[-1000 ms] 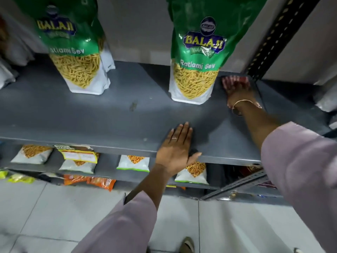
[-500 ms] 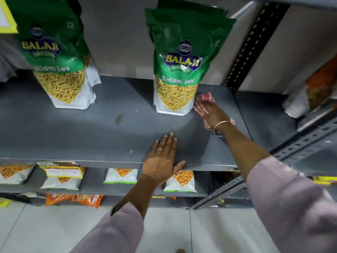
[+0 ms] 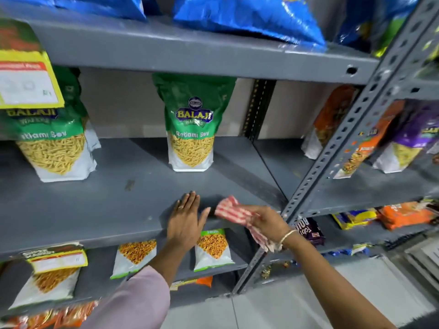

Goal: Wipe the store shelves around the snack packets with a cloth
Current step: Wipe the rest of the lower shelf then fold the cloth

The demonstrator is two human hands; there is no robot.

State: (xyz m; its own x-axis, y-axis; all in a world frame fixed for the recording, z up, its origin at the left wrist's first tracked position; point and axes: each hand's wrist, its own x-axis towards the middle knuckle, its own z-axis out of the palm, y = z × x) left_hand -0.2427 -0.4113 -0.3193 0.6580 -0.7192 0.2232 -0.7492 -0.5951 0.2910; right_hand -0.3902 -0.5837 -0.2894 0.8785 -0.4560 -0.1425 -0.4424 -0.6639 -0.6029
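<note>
A grey metal shelf [image 3: 133,210] carries two green Ratlami Sev packets, one in the middle [image 3: 191,124] and one at the left [image 3: 54,143]. My left hand [image 3: 186,222] lies flat, fingers spread, on the shelf's front edge. Just to its right my right hand [image 3: 267,223] grips a red and white striped cloth [image 3: 234,211], held at the shelf's front edge; part of the cloth hangs below the wrist.
A slotted grey upright [image 3: 337,148] rises right of my right hand. Blue bags [image 3: 249,17] sit on the shelf above. Orange and purple packets [image 3: 370,138] stand in the right bay. Small packets [image 3: 212,250] lie on the lower shelf. A yellow price tag [image 3: 26,81] hangs top left.
My right hand has drawn the cloth from the back of the shelf beside the middle packet to the front edge. The view has tilted up, showing the shelf above. The left hand stays put.
</note>
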